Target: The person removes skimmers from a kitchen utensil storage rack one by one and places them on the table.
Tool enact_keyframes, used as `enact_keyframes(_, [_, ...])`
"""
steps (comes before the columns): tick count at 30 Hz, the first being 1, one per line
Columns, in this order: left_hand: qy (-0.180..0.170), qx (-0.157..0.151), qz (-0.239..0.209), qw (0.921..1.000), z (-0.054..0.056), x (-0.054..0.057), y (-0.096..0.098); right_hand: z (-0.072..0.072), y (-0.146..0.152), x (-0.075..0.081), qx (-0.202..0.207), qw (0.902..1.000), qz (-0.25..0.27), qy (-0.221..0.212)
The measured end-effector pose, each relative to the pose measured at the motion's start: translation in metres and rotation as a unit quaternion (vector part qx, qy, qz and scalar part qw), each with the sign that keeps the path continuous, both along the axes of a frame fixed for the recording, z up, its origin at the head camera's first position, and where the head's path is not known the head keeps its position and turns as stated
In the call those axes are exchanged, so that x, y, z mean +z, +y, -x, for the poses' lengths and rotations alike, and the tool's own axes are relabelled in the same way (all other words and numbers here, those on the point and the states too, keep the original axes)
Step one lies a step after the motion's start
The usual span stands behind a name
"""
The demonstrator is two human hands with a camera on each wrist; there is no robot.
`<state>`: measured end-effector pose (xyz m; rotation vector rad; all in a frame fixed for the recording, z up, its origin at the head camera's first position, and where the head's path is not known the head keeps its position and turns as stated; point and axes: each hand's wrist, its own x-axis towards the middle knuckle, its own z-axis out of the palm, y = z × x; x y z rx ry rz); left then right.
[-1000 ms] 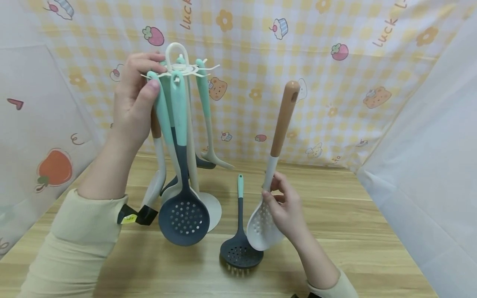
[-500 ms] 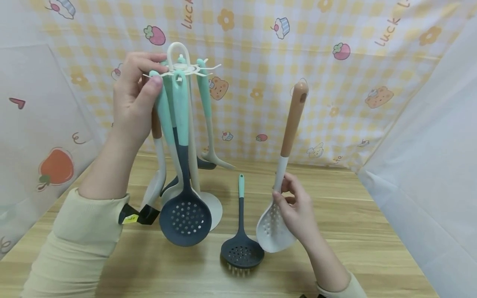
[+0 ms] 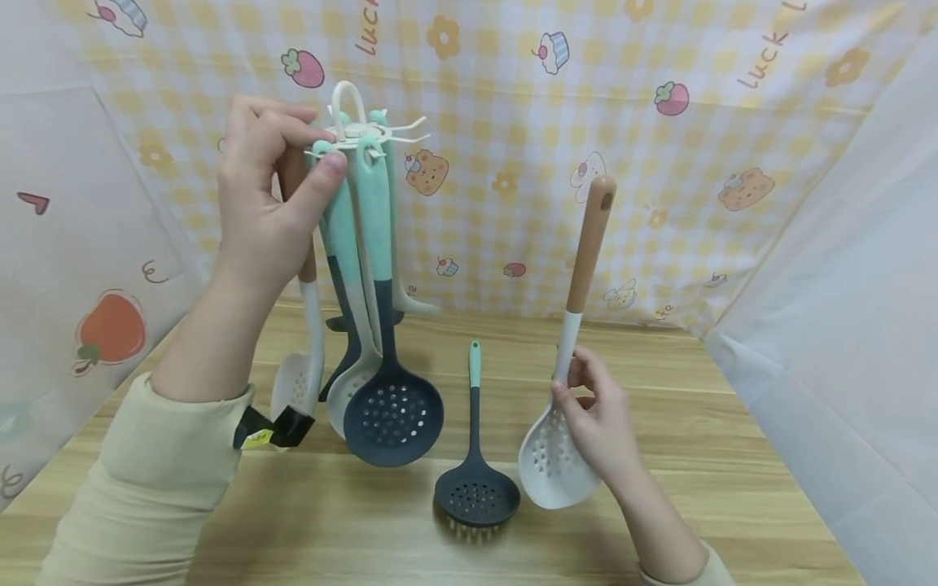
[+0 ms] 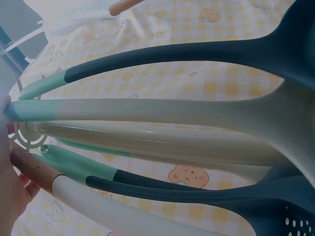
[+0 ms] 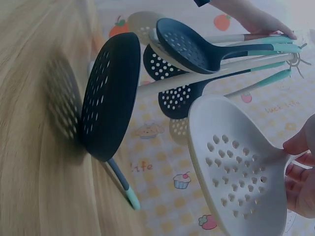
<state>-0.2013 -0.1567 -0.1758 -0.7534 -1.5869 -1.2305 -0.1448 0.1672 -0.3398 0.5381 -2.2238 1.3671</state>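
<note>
My left hand (image 3: 267, 191) grips the edge of a cream rotating utensil rack (image 3: 348, 91), its thumb over the top of a mint-handled utensil. From the rack hang several utensils, with a dark skimmer (image 3: 393, 417) in front and a white slotted one with a brown handle (image 3: 293, 382) at left. My right hand (image 3: 604, 423) pinches the neck of a white slotted spoon (image 3: 545, 468), held upright with its brown handle up. In the right wrist view its perforated bowl (image 5: 236, 172) fills the foreground. Part of the rack's post is hidden behind the utensils.
Between the hands, a dark skimmer with a mint handle (image 3: 475, 492) lies bowl-side down on the wooden table (image 3: 659, 488). Behind stands a yellow checked cloth (image 3: 476, 203), and white cloth (image 3: 843, 325) closes off the sides. Two bare hooks stick out on the rack's right.
The rack has turned, carrying the front dark skimmer to the right and its bare hooks to the right side. My right hand has moved the white slotted spoon rightward and slightly down.
</note>
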Motion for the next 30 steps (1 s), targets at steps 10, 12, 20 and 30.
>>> enact_keyframes(10, [-0.001, 0.058, 0.029, 0.9979, -0.004, 0.001, 0.002, 0.001, 0.008, -0.003, -0.024, 0.9992, -0.015, -0.029])
enact_keyframes(12, [0.004, 0.071, 0.036, 0.9968, -0.005, 0.002, 0.002, 0.001, 0.009, -0.005, -0.023, 0.999, -0.023, -0.029])
enact_keyframes(20, [0.02, 0.117, 0.052, 0.9916, -0.008, 0.003, 0.006, 0.0, 0.015, -0.014, -0.036, 0.9968, -0.048, -0.053])
enact_keyframes(30, [0.063, 0.108, 0.056, 0.9906, -0.004, 0.004, 0.005, 0.0, 0.021, -0.019, -0.052, 0.9913, -0.071, -0.097])
